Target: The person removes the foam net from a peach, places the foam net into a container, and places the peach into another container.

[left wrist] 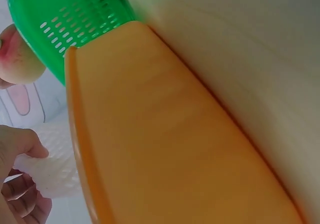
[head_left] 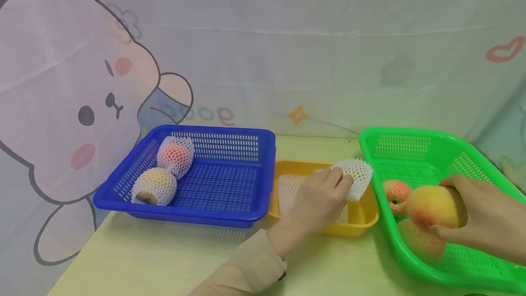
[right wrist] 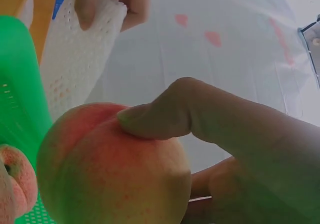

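A white foam fruit net (head_left: pixel 358 178) is pinched in my left hand (head_left: pixel 318 200), over the yellow basket (head_left: pixel 361 228). Its mesh also shows in the left wrist view, where the foam net (left wrist: pixel 55 171) sits between thumb and fingers. My right hand (head_left: pixel 489 216) grips a yellow-red peach (head_left: pixel 433 205) above the green basket (head_left: pixel 404 252). In the right wrist view the thumb presses on the top of the peach (right wrist: pixel 115 169). Two more peaches, a reddish one (head_left: pixel 397 195) and a paler one (head_left: pixel 423 241), lie in the green basket below.
The blue basket (head_left: pixel 222 216) at left holds two net-wrapped fruits, one reddish (head_left: pixel 176 156) and one yellowish (head_left: pixel 155 186). More white foam nets (head_left: pixel 289 188) lie in the yellow basket. A printed cloth (head_left: pixel 287 58) hangs behind the pale table (head_left: pixel 135 250).
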Motion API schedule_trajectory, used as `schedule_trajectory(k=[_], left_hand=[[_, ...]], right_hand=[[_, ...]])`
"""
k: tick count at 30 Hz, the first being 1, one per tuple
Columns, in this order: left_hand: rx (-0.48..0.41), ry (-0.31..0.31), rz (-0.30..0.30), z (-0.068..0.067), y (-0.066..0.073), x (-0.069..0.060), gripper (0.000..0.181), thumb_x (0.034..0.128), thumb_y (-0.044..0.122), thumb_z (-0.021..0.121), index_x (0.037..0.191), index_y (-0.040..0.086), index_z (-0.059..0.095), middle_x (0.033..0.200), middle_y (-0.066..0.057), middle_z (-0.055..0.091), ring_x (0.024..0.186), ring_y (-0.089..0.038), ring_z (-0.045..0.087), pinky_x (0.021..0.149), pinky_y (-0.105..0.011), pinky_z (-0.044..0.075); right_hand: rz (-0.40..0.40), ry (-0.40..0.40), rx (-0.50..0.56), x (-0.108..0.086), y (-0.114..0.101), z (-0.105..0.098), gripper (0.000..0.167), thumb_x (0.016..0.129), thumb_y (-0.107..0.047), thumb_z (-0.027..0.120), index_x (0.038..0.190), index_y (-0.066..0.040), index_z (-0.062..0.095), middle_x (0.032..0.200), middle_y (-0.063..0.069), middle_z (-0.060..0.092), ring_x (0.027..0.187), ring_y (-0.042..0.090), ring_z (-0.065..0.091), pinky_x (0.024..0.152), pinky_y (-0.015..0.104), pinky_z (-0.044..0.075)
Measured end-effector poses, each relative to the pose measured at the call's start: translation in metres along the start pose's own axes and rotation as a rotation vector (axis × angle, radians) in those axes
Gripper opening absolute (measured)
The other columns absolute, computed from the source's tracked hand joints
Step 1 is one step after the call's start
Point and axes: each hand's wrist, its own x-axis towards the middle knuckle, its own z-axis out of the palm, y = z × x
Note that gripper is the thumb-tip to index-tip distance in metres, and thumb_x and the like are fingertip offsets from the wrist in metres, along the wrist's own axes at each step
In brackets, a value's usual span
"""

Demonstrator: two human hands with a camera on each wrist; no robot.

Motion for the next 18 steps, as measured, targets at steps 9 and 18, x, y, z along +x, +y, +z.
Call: schedule_trajectory(k=[9,18], left_hand=[[0.109,-0.037,0.034,0.01,0.005,-0.002,0.024,0.0852,0.003,0.048,0.091,0.021,0.063,0.084,0.007,0.06,0.072,-0.011,0.054,0.057,-0.019,0.041],[0.12,-0.064,0.041,0.016,0.007,-0.005,0.022,0.0899,0.004,0.047,0.092,0.021,0.061,0.084,0.008,0.058,0.069,-0.009,0.049,0.056,-0.018,0.033]], right_hand=[[0.007,-0.05,0.023,0.003,0.02,0.006,0.07,0.067,-0.04,0.082,0.112,0.004,0.052,0.085,0.008,0.062,0.069,0.013,0.048,0.054,0.022,0.034],[0.067,-0.165,0.062,0.009,0.034,0.006,0.075,0.072,-0.037,0.077,0.117,0.014,0.045,0.087,0.014,0.062,0.069,0.015,0.051,0.054,0.027,0.039]])
